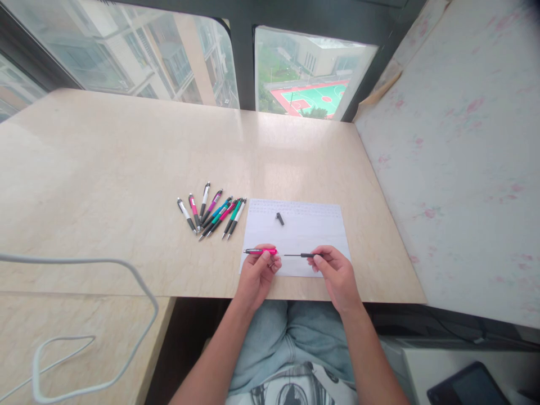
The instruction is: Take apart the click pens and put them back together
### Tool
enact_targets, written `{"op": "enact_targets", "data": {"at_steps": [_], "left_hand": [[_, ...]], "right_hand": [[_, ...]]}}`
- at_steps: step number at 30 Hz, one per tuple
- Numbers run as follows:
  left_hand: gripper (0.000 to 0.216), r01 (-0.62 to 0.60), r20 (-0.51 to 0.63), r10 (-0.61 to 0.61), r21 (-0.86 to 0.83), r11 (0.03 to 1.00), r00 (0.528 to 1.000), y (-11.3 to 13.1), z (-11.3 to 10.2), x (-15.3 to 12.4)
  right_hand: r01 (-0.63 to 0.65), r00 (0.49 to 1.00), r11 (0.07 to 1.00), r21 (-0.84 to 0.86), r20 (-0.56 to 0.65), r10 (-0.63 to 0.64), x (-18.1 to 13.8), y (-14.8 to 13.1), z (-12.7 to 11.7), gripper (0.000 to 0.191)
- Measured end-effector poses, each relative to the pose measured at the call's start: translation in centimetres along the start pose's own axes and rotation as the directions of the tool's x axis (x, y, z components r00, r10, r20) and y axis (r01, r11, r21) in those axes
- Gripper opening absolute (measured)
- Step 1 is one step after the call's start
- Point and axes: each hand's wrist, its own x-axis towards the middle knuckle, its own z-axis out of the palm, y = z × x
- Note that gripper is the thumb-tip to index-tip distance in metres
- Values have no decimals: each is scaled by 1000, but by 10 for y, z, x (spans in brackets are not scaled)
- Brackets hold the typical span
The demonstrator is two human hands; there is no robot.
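My left hand point(262, 273) is closed around a pink pen barrel point(264, 251), its dark clicker end pointing left. In my right hand point(337, 275) is the pen's black grip section point(309, 255), pinched between the fingers, with a thin dark refill point(292, 255) sticking out to the left. The refill's tip is just apart from the barrel's open end, roughly in line with it. Both hands are above a sheet of paper point(295, 233) with rows of handwriting along its top. A small black piece point(280, 219), perhaps a cap or clip, lies on the sheet.
Several click pens point(219, 212) in white, pink, purple, blue and green lie in a loose group left of the paper. A white cable point(139, 281) loops over the table at left. The papered wall point(455, 169) bounds the right side, and windows stand behind the table.
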Motion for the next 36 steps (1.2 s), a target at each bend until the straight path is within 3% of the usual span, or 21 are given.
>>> {"op": "enact_targets", "data": {"at_steps": [5,10,16,21,32,36], "left_hand": [[19,-1,9,1,-16,1000,1000,0,0,0],[18,-9,38,7,71,997,999,-2,-1,1],[18,-1,51,-3,82,997,999,-2,-1,0],[18,57,46,-54,-48,997,997,2,-2,0],[18,88,49,-82,-157,984,995,4,-4,-2],[18,100,56,-90,-201,974,994,5,-4,-2]], "right_hand": [[33,999,998,-55,-27,-34,1,-3,-6,21],[101,995,964,-247,15,-101,-1,-17,-4,19],[308,950,776,-551,138,-279,-6,-50,7,10],[401,913,681,-612,203,-355,-9,-69,10,9],[360,932,733,-577,191,-307,-11,-75,16,10],[300,950,791,-533,96,-296,-10,-62,3,11]]}}
